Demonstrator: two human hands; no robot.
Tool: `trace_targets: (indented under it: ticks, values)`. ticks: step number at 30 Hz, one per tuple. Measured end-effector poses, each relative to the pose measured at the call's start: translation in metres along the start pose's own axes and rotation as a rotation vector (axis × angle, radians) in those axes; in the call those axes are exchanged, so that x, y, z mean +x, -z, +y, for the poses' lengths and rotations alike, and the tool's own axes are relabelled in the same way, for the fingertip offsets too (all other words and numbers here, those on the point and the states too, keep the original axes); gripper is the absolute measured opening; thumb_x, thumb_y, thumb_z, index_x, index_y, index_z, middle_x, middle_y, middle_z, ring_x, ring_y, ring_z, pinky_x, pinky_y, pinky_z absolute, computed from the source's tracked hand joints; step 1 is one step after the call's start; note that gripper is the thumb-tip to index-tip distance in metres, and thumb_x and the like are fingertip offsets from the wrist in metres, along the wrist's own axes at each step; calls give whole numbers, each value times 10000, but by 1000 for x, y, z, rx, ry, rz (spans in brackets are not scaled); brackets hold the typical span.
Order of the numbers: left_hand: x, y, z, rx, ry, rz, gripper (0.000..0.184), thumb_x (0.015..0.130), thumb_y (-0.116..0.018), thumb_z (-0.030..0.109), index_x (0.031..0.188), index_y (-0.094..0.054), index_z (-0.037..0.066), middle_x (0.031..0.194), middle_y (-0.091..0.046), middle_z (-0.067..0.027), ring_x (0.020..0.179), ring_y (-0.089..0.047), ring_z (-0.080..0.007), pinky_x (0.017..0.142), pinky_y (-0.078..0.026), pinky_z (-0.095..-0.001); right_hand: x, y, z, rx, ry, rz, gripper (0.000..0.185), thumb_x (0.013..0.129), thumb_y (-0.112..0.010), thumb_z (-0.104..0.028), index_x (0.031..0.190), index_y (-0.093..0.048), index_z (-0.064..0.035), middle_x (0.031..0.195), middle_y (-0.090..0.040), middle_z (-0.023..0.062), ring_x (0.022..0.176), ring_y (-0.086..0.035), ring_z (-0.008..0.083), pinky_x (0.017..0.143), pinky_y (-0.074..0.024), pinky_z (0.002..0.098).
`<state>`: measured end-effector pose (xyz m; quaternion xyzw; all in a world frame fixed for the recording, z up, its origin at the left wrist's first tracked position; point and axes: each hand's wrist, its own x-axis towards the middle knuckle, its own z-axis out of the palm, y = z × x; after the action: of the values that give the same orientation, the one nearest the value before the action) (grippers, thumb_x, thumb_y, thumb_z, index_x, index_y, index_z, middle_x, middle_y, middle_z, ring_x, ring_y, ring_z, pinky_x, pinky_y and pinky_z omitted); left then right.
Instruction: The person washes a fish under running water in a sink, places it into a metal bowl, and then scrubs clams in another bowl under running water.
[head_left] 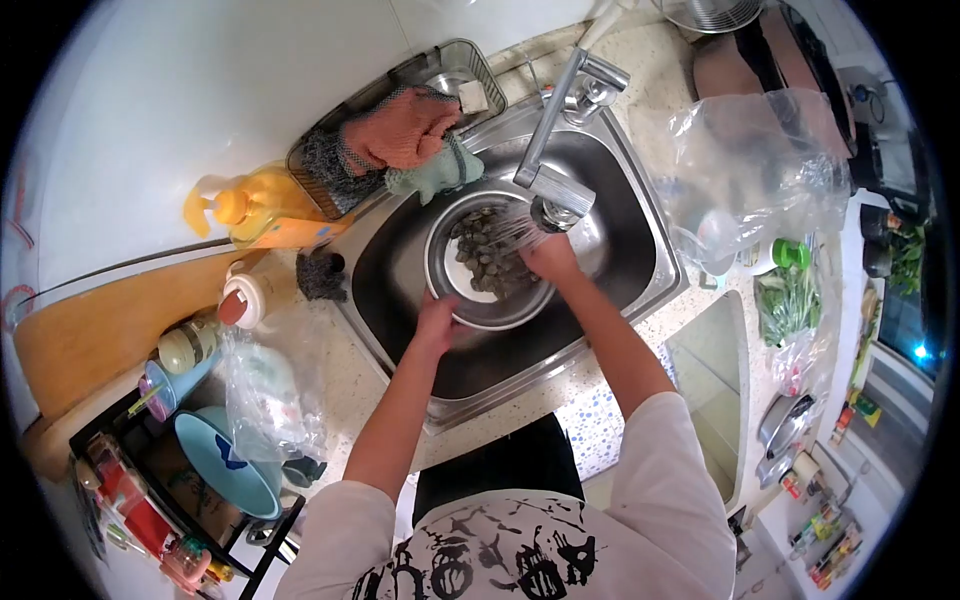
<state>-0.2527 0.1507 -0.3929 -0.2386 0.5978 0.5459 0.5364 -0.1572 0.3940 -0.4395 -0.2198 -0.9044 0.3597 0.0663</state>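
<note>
A round metal bowl sits in the stainless steel sink and holds small dark shellfish, apparently clams. My left hand grips the bowl's rim at its lower left, thumb on top. At the right side of the bowl, my right hand reaches over the rim to the shellfish. Its fingertips are hidden by the spray and the shells. Water sprays into the bowl from the faucet head, just above my right hand.
Behind the sink, a wire rack carries an orange cloth and a green cloth. Left stand a yellow soap bottle, a dark scrubber and a light blue basin. A clear plastic bag lies right.
</note>
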Motion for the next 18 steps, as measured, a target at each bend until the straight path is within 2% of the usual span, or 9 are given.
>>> trace_targets:
  ticks: [3,5,8,11,14,17,18]
  values:
    - [18,4,-6,28,17,48,386,982,-492,107,1356,-420,165,1186,-635,-116,965,-696,-284,698,-620,-439,-5,0,-32,-98,-70,10,639,760,-709,-250,1317,-518,-4,1351,-516,232,1297,-444,417,1088,-385,466]
    - [22,0,-8,33,-14,48,379,988,-489,105,1357,-419,161,1188,-635,-112,969,-693,-283,727,-614,-452,-11,-10,-46,-309,-107,19,694,752,-735,-321,1321,-507,4,1363,-494,250,1301,-434,429,1063,-394,475]
    - [34,-6,-15,24,-41,34,371,996,-494,110,1355,-421,166,1181,-635,-105,959,-692,-276,744,-606,-455,-13,-33,-47,-252,-318,56,806,749,-748,-429,1370,-476,6,1412,-451,262,1310,-428,427,1058,-378,485]
    - [38,-8,-15,52,-24,42,369,999,-493,107,1354,-423,177,1171,-636,-101,947,-693,-266,735,-602,-451,-17,-46,-62,-270,-358,-16,940,709,-779,-340,1529,-344,-190,1503,-349,241,1340,-356,486,1069,-318,613]
    - [32,-10,-9,83,-1,33,369,1004,-476,95,1357,-418,186,1161,-637,-99,933,-694,-257,707,-602,-436,-23,-51,-69,-432,-34,-95,915,726,-771,-379,1530,-346,-278,1564,-267,213,1364,-328,496,1082,-279,661]
    - [33,-9,-12,58,-5,36,376,1009,-448,80,1367,-406,183,1170,-635,-107,940,-695,-262,706,-609,-440,-12,-35,-75,-460,145,-137,852,765,-739,-390,1522,-355,-327,1604,-196,198,1363,-332,517,1071,-311,664]
    - [37,-9,-13,42,-13,39,379,1010,-438,74,1372,-401,180,1177,-633,-111,946,-695,-266,711,-613,-445,-4,-25,-77,-514,124,-226,841,773,-731,-392,1523,-355,-327,1608,-189,199,1357,-340,523,1061,-331,658]
